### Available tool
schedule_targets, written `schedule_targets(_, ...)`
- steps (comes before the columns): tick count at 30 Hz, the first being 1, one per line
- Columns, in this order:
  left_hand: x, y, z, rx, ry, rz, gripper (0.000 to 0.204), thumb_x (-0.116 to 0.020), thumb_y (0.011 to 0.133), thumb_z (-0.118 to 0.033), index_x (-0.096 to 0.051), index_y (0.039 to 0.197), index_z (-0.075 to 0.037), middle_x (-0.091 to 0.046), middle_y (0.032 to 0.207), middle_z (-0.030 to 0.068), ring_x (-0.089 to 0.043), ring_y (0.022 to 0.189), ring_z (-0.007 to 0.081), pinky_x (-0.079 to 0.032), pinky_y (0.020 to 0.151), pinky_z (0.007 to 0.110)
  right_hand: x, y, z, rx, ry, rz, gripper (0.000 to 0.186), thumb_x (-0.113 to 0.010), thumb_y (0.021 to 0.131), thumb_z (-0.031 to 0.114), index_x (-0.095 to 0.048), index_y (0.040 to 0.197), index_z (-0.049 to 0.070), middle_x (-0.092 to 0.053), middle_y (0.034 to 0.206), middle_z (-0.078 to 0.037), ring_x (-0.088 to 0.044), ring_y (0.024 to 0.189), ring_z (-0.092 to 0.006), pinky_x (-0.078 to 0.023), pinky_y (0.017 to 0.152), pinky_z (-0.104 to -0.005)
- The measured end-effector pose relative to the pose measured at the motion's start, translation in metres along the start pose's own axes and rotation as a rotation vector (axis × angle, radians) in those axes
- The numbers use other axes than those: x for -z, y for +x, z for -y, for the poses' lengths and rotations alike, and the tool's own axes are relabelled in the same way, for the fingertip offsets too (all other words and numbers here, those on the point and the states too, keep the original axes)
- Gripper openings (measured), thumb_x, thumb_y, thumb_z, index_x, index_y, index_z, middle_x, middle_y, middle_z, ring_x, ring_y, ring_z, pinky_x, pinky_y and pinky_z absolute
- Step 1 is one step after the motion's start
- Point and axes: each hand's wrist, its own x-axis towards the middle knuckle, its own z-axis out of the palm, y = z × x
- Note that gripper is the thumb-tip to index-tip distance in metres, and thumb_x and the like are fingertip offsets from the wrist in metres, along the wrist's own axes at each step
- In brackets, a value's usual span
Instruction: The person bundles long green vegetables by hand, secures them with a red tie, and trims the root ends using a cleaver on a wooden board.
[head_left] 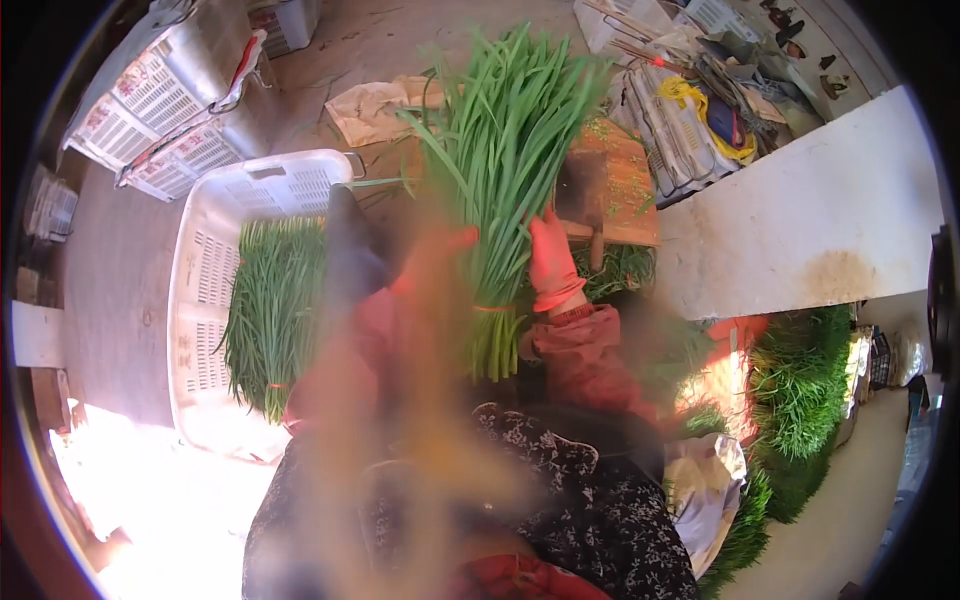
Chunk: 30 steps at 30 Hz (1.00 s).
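Observation:
A large bunch of garlic chives (pixel 515 130) stands upright in front of me, leaves fanned at the top and pale stems downward. An orange band circles it low down. My right hand (pixel 553 262), in an orange-red glove, is closed around its right side. At its left side is my left hand (pixel 440 250), gloved alike, with its fingers against the leaves; a blurred tan streak near the lens hides most of it. Right behind the bunch, a dark-bladed cleaver (pixel 580 190) with a wooden handle lies on a wooden board (pixel 628 205) strewn with green bits.
At left, a white plastic basket (pixel 205 270) holds banded chives (pixel 275 300). Stacked white crates (pixel 165 90) stand behind it. A white panel (pixel 800 215) juts in at right, above heaped loose chives (pixel 800 380). Brown paper (pixel 375 108) lies on the floor.

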Motion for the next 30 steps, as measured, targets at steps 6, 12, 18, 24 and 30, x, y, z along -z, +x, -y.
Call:
schedule_targets(6, -0.009, 0.008, 0.016, -0.312, 0.541, 0.011, 0.083, -0.072, 0.085, -0.029, -0.025, 0.146, 0.001, -0.045, 0.139, 0.0143, -0.049, 0.124, 0.0223, -0.041, 0.101, 0.035, -0.014, -0.023, 0.016, 0.111, -0.176, -0.188, 0.046, -0.068, 0.083, 0.015, -0.053, 0.124, 0.000, -0.065, 0.116, -0.010, -0.062, 0.104, -0.0199, -0.048, 0.090, -0.0318)
schedule_targets(12, -0.022, 0.025, 0.030, -0.292, 0.486, -0.306, 0.041, -0.069, 0.084, -0.013, -0.057, 0.119, 0.004, -0.068, 0.105, 0.0118, -0.066, 0.092, 0.0227, -0.052, 0.085, 0.035, -0.006, -0.044, 0.017, 0.123, -0.071, -0.312, 0.041, -0.067, 0.084, 0.009, -0.054, 0.121, -0.002, -0.065, 0.110, -0.008, -0.062, 0.098, -0.0193, -0.048, 0.088, -0.0320)
schedule_targets(18, -0.035, 0.007, 0.014, -0.099, 0.027, -0.354, 0.033, -0.063, 0.084, -0.002, -0.059, 0.115, 0.004, -0.068, 0.104, 0.0130, -0.066, 0.091, 0.0252, -0.054, 0.084, 0.037, 0.015, -0.062, 0.017, 0.029, 0.292, -0.347, 0.039, -0.061, 0.085, 0.000, -0.054, 0.123, -0.002, -0.060, 0.117, -0.008, -0.059, 0.103, -0.0192, -0.046, 0.092, -0.0322)
schedule_targets(24, -0.018, 0.006, 0.011, 0.086, -0.099, -0.152, 0.032, -0.064, 0.086, -0.006, -0.060, 0.116, 0.001, -0.068, 0.105, 0.0107, -0.066, 0.091, 0.0233, -0.053, 0.084, 0.035, 0.026, -0.067, 0.013, 0.010, 0.284, -0.430, 0.033, -0.062, 0.084, 0.005, -0.058, 0.116, -0.003, -0.063, 0.109, -0.008, -0.061, 0.097, -0.0210, -0.048, 0.088, -0.0336)
schedule_targets(30, -0.018, 0.000, 0.027, -0.006, -0.209, -0.290, 0.037, -0.065, 0.089, -0.012, -0.056, 0.124, -0.002, -0.066, 0.111, 0.0073, -0.064, 0.099, 0.0209, -0.051, 0.090, 0.035, 0.033, -0.066, 0.008, 0.013, 0.324, -0.404, 0.037, -0.064, 0.084, 0.008, -0.056, 0.118, -0.003, -0.063, 0.111, -0.009, -0.062, 0.097, -0.0219, -0.049, 0.087, -0.0342)
